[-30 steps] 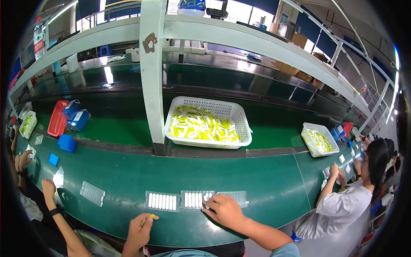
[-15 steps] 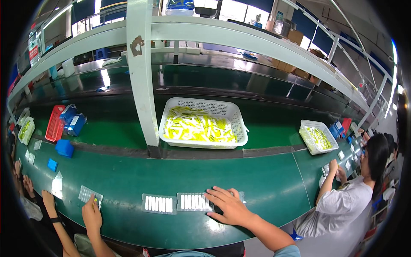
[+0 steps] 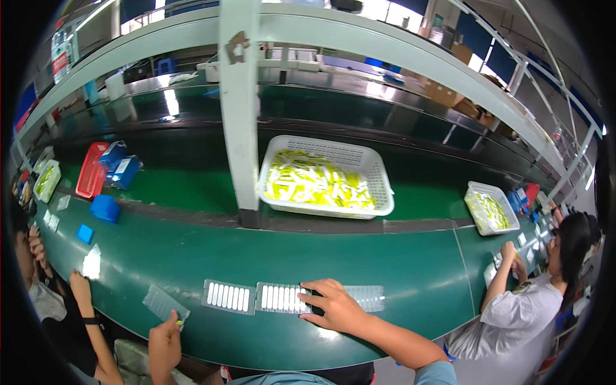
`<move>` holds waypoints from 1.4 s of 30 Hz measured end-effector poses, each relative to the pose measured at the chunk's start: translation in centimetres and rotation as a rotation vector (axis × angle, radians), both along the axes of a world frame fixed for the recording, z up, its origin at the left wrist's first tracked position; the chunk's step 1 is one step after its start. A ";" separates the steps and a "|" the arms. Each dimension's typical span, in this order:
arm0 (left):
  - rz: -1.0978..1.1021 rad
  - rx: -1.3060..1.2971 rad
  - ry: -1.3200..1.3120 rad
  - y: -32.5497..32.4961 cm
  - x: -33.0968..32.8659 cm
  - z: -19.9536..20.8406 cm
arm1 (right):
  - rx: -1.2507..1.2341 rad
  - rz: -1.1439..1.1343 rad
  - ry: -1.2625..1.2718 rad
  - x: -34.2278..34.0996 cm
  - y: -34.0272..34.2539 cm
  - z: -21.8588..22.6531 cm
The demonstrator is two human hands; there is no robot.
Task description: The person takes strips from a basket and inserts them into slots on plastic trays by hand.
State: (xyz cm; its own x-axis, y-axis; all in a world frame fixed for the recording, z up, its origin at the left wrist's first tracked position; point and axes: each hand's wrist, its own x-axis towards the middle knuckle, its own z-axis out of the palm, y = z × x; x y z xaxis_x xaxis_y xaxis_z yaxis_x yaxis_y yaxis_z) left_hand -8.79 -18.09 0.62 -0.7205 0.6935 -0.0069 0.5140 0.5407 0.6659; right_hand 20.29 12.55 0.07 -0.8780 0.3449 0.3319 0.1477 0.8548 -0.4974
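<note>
My left hand [image 3: 165, 341] is closed in a pinch on a small yellow-green stick [image 3: 179, 323], mostly hidden by the fingers. It is at the near end of a clear plastic tray [image 3: 164, 301] lying askew on the green bench. My right hand [image 3: 335, 309] lies with fingers spread, fingertips on the right end of a clear tray filled with white sticks [image 3: 277, 298]. To its left a second filled tray [image 3: 227, 297] nearly touches it. Right of my fingers, partly behind my hand, lies a clear tray [image 3: 366, 298] with no white sticks visible in it.
A white basket [image 3: 385, 202] of yellow-green and white sticks stands beyond the bench, right of a white post [image 3: 239, 128]. A co-worker's banded arm [image 3: 93, 324] is close on my left; another person [image 3: 529, 308] works at right. Blue boxes [image 3: 105, 208] and a red basket [image 3: 94, 170] stand far left.
My right hand and the filled trays have slid left along the bench, baring more of the clear tray at right. My left hand and its tray have come right and nearer. The view has shifted.
</note>
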 end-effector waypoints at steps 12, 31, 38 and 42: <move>-0.284 -0.106 -0.111 -1.8 5.6 1.7 | 0.003 0.093 0.046 -13.3 -4.0 -0.8; -0.587 -0.017 0.282 2.3 3.8 -1.0 | 0.091 -0.148 -0.200 5.5 0.1 2.4; -0.748 0.135 0.424 9.8 8.7 -3.3 | 0.081 -0.110 -0.190 7.2 -1.6 1.1; -0.881 0.083 0.400 15.6 10.5 -2.0 | 0.105 -0.166 -0.237 4.6 -2.4 0.4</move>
